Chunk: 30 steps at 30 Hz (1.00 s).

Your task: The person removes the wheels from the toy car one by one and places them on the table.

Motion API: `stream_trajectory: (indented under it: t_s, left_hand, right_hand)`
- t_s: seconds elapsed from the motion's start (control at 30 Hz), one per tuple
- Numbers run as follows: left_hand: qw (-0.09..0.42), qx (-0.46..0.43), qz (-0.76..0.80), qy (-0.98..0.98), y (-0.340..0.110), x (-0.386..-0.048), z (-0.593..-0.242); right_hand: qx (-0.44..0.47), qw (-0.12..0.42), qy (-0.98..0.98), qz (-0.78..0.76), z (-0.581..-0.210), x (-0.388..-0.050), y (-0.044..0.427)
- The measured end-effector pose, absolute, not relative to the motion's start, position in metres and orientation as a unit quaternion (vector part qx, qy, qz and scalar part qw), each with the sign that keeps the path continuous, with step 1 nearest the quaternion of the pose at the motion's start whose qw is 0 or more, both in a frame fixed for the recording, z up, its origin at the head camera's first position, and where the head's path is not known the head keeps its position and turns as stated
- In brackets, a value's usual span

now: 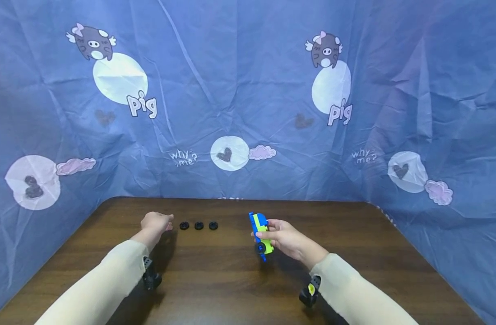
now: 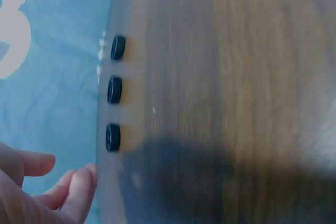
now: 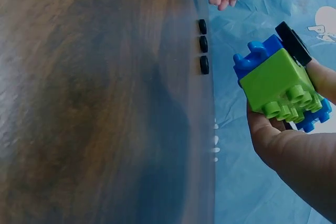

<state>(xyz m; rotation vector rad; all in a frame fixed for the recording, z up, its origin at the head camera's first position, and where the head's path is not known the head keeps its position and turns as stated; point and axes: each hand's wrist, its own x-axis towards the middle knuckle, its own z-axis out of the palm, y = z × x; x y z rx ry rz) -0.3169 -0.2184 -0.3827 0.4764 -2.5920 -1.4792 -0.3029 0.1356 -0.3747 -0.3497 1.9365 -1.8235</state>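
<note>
My right hand (image 1: 286, 239) holds a toy vehicle of blue and lime-green building bricks (image 1: 263, 232) above the table, thumb on one side and fingers on the other. A black wheel (image 3: 294, 44) is fitted on the vehicle beside the thumb. Three loose black wheels (image 1: 199, 225) lie in a row on the table, left of the vehicle. Just beyond the left end of that row is my left hand (image 1: 155, 223). In the left wrist view its thumb (image 2: 39, 163) stands apart from the bent fingers (image 2: 81, 190), and I see nothing between them.
The brown wooden table (image 1: 215, 289) has its far edge close behind the loose wheels. A blue printed cloth (image 1: 239, 90) hangs behind and around the table. Dark wrist devices (image 1: 150, 273) are worn at both cuffs.
</note>
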Motion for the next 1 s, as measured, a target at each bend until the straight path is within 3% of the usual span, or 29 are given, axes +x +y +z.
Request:
stream_trajectory:
  t_s: [0.27, 0.63, 1.0]
  left_hand:
    - [0.028, 0.091, -0.525, -0.846, -0.184, -0.3, -0.38]
    - [0.003, 0.031, -0.575, -0.818, -0.135, -0.277, -0.364]
    - [-0.047, -0.063, -0.564, -0.822, -0.087, -0.26, -0.354]
  right_hand:
    - [-0.132, 0.202, 0.708, -0.663, -0.371, -0.306, 0.135]
    - [-0.137, 0.231, 0.678, -0.684, -0.369, -0.307, 0.135]
    - [-0.126, 0.205, 0.688, -0.684, -0.37, -0.304, 0.13]
